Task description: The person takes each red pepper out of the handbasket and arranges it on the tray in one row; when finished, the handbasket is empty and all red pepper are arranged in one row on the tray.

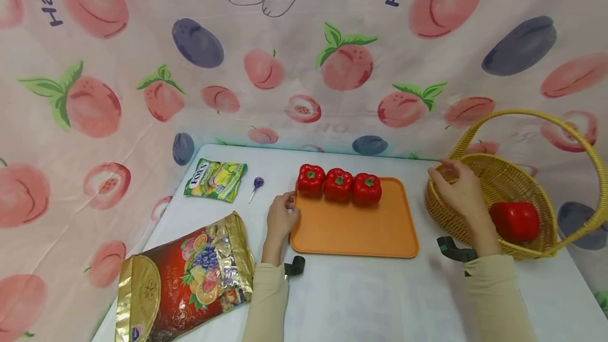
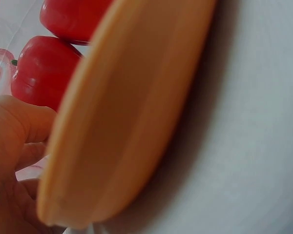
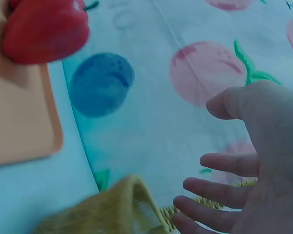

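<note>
Three red bell peppers sit side by side along the back left of an orange tray. At the tray's left edge, my left hand grips the rim; the left wrist view shows the thumb and fingers against that rim. My right hand hovers over the left side of a yellow wicker basket with nothing in it. Its fingers are spread and relaxed in the right wrist view, thumb apart. Another red bell pepper lies in the basket, to the right of my right wrist.
On the left lie a green FOX'S candy bag, a purple lollipop and a large red and gold Mixed Fruit Candy bag. The basket's tall handle arches up at the right. A fruit-print cloth hangs behind the white table.
</note>
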The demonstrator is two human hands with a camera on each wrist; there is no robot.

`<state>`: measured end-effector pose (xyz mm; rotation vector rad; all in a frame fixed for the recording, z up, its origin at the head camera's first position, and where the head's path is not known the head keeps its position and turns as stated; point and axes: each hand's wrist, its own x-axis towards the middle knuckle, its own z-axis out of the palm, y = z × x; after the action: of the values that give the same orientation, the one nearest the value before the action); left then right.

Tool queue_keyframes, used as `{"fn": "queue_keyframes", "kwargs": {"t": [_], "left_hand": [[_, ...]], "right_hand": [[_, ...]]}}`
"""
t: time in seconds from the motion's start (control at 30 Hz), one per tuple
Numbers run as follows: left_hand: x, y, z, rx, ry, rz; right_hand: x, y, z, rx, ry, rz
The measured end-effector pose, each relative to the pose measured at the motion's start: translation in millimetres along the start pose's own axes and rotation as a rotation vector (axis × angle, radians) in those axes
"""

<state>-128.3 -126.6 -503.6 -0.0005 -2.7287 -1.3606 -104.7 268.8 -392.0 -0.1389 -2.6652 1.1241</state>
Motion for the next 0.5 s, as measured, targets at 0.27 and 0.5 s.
{"fn": "queue_keyframes", "kwargs": {"t": [0.27, 0.5], "left_hand": [[0.8, 0.0, 0.1, 0.007, 0.006, 0.008], [-0.8, -0.4, 1.0, 0.008, 0.005, 0.005]], "right_hand": [[6.7, 23, -34, -0.139, -0.081, 0.062], [6.9, 43, -60, -0.214, -0.138, 0.137]]}}
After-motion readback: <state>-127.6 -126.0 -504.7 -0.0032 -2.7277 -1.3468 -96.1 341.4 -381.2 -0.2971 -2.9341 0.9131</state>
